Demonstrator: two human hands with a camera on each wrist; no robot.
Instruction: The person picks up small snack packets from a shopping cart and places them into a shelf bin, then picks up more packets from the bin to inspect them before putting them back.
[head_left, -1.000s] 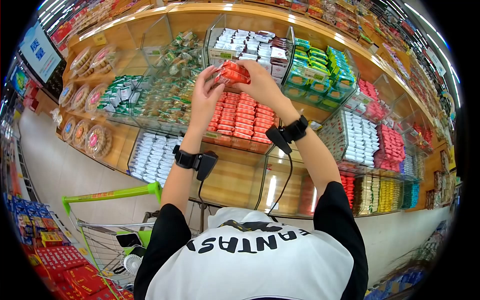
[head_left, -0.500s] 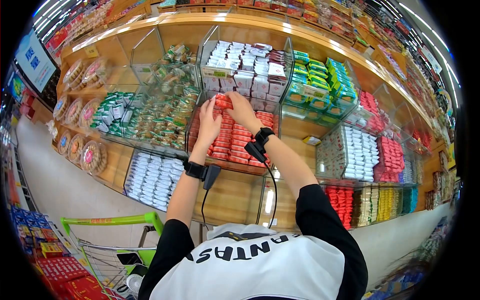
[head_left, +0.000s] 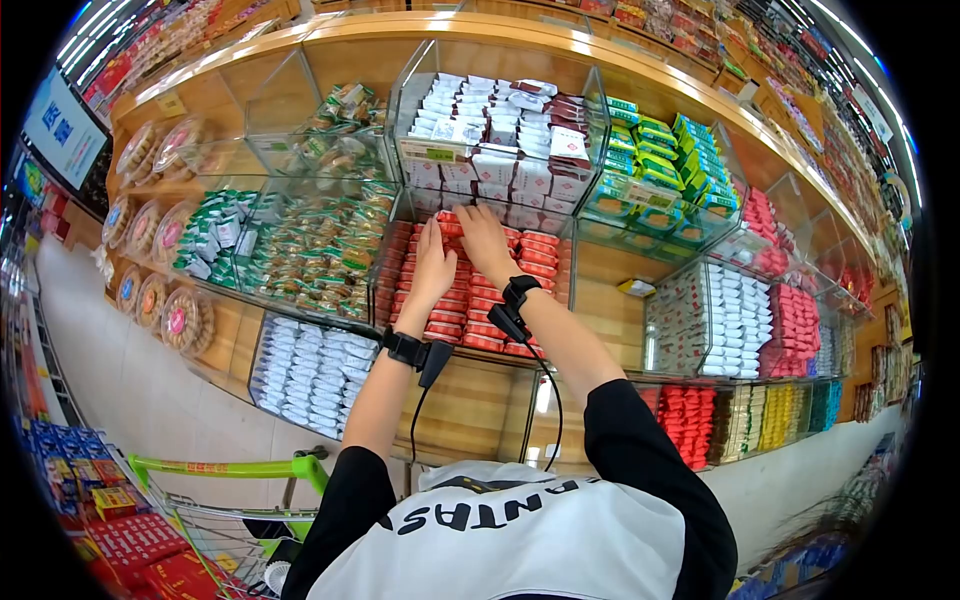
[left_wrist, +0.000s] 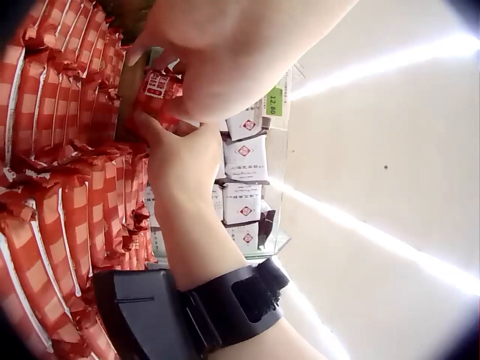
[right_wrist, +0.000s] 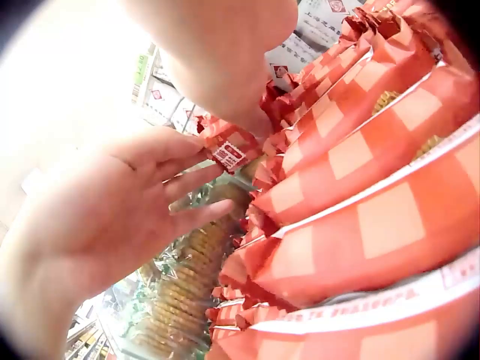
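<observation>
Lying flat among stacked rows, red packet lengthwise between both hands.

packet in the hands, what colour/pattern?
Red-orange with paler checks, packet; clearest in the right wrist view.

Under my fingers a wooden shelf carries clear bins. The bin my fingers reach into holds rows of red checked packets; just above my fingertips sit white boxes.
</observation>
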